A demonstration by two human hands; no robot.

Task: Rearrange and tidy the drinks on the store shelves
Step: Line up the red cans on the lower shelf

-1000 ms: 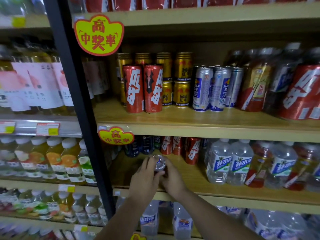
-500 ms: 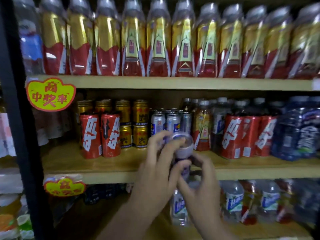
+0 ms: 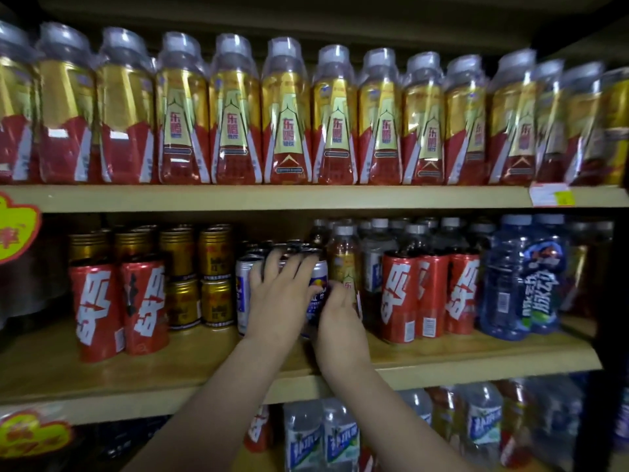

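Observation:
A silver and blue can (image 3: 318,294) stands on the middle wooden shelf (image 3: 442,364), in front of a cluster of like cans (image 3: 243,294). My left hand (image 3: 279,301) lies over its left side and top, fingers spread across the can tops. My right hand (image 3: 335,311) curls round its right lower side. To the left stand two tall red cans (image 3: 119,308) and stacked gold cans (image 3: 197,277). Right of my hands are a gold-labelled bottle (image 3: 343,264), three tall red cans (image 3: 429,294) and blue bottles (image 3: 524,281).
The top shelf carries a long row of red and gold bottles (image 3: 286,120) with a price tag (image 3: 551,197) at its right edge. Water bottles (image 3: 320,434) fill the shelf below. Yellow promo signs (image 3: 17,229) hang at the left.
My hands carried the silver and blue can up from the lower shelf to the middle shelf and set it among the like cans. The view tilted up.

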